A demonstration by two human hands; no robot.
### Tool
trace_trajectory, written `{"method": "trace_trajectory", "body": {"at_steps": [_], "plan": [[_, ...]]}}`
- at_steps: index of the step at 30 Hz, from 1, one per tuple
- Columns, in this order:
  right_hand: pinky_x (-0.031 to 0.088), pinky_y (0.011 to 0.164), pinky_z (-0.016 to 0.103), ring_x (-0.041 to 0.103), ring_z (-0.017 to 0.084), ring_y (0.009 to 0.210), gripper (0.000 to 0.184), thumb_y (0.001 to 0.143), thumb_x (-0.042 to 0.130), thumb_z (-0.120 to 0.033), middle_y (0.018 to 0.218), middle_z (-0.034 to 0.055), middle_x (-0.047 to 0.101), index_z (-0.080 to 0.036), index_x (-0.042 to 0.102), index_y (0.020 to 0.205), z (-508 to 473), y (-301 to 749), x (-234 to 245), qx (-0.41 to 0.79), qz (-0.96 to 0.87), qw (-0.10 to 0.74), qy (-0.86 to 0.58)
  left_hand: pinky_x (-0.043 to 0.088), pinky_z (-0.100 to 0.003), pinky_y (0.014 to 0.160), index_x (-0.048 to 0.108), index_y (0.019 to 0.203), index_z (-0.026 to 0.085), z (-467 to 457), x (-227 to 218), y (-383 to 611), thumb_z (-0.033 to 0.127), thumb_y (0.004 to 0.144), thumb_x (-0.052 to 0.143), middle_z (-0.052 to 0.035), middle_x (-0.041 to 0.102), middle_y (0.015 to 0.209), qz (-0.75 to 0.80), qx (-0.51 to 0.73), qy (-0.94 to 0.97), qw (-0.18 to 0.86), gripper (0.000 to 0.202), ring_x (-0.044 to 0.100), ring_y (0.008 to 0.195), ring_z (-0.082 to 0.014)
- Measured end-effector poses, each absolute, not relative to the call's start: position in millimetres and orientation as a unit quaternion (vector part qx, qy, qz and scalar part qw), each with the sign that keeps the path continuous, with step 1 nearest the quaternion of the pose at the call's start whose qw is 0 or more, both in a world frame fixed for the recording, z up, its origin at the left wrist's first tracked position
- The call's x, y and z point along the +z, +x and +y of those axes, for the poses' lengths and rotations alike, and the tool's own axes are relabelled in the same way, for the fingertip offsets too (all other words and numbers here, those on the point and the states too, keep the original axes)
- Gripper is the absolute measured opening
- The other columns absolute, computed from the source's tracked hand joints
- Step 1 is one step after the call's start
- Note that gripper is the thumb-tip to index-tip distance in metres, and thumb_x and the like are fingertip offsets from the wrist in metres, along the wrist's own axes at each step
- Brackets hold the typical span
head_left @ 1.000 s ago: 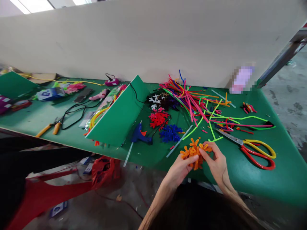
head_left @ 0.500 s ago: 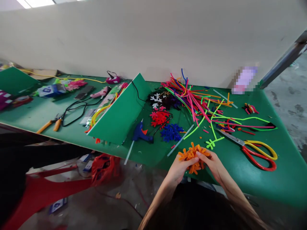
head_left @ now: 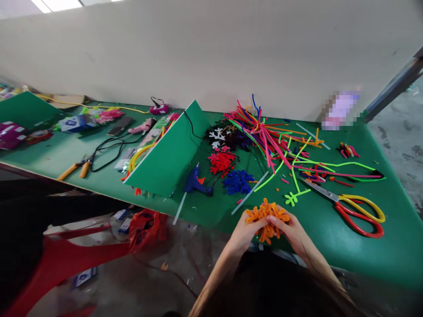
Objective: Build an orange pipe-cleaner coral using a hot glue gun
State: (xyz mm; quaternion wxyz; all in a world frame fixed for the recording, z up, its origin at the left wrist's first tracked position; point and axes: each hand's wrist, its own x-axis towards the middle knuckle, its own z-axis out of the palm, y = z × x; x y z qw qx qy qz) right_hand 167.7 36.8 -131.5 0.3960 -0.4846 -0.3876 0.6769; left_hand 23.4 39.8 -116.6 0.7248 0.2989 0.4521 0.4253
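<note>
Both grips are pressed together on one piece: the left hand and right hand pinch from either side a spiky bundle of orange pipe cleaners, held over the front edge of the green worktop. Just beyond the right hand lie a small lime-green pipe-cleaner shape and scissors with red and yellow handles. Farther ahead sit a blue snowflake shape, a red snowflake shape and a blue glue gun, with a heap of multicoloured pipe cleaners behind them.
</note>
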Motion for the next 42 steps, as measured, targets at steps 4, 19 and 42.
{"method": "trace_trajectory", "body": {"at_steps": [4,19,42], "plan": [[0.050,0.072,0.030,0.061,0.018,0.073,0.037,0.071,0.077,-0.051,0.078,0.0014,0.068,-0.017,0.071,0.086,35.3,166.2,-135.7,0.688,-0.364,0.410,-0.476,0.047,-0.026,0.062,0.076,0.072,0.010,39.6,-117.9,26.1,0.042,0.062,0.085,-0.0045,0.069,0.062,0.470,0.433,0.304,0.706,0.035,0.062,0.060,-0.0161],[0.050,0.088,0.039,0.066,0.026,0.091,0.045,0.071,0.075,-0.058,0.090,0.0062,0.074,-0.017,0.073,0.090,29.1,164.7,-143.9,0.664,-0.269,0.455,-0.528,0.050,-0.029,0.074,0.077,0.090,0.011,43.4,-126.4,22.8,0.042,0.057,0.088,-0.0082,0.074,0.081,0.469,0.386,0.266,0.749,0.047,0.066,0.075,-0.0192],[0.050,0.082,0.030,0.061,0.021,0.090,0.038,0.076,0.072,-0.053,0.093,0.0035,0.067,-0.020,0.068,0.095,14.5,171.3,-141.9,0.562,-0.319,0.511,-0.567,0.042,-0.024,0.058,0.072,0.066,0.011,44.1,-137.3,32.2,0.042,0.062,0.083,-0.0027,0.068,0.062,0.528,0.355,0.383,0.670,0.033,0.058,0.059,-0.0156]]}}
